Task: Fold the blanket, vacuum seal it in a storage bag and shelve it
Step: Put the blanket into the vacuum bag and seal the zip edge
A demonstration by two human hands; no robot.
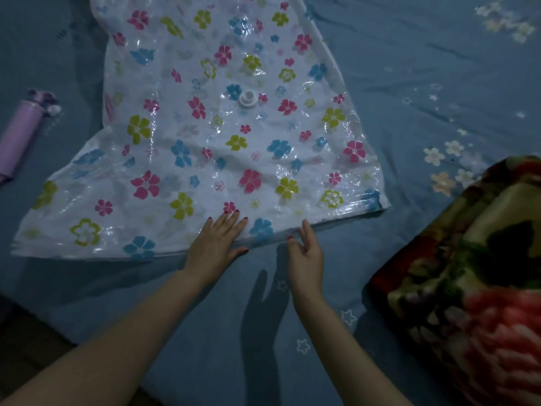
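Two bare forearms enter from 6 and 7 o'clock and reach toward the middle of the frame. Left hand (216, 241) lies flat, palm down, fingers straight and slightly spread, pressing the near edge of the storage bag (205, 136); its thumb points toward 3 o'clock along that edge. Right hand (306, 253) sits just beside it at the same edge, fingers extended and loosely together, thumb tip touching the plastic rim; whether it pinches the rim or only touches it, I cannot tell. Nails on both hands are painted dark red. Bag is spread out flat and unfilled on the bed sheet (424, 83), running from centre up to 12 o'clock, clear plastic printed with pink, blue and yellow-green flowers, surface wrinkled and glossy. Its left side is folded or bunched inward around 9 o'clock. White round valve (248, 98) stands upright on the bag, a little above centre. Blanket (474, 273), thick, dark, with a large red and green floral pattern, lies folded in a bundle at 4 o'clock, on the sheet and apart from the bag, well outside it. Lilac cylindrical pump (20, 133) lies on its side at 9 o'clock, near the bag's left edge but not touching it. Sheet is blue with small white stars and pale flower prints, creased. Shadow of the right arm falls on the sheet between the forearms.
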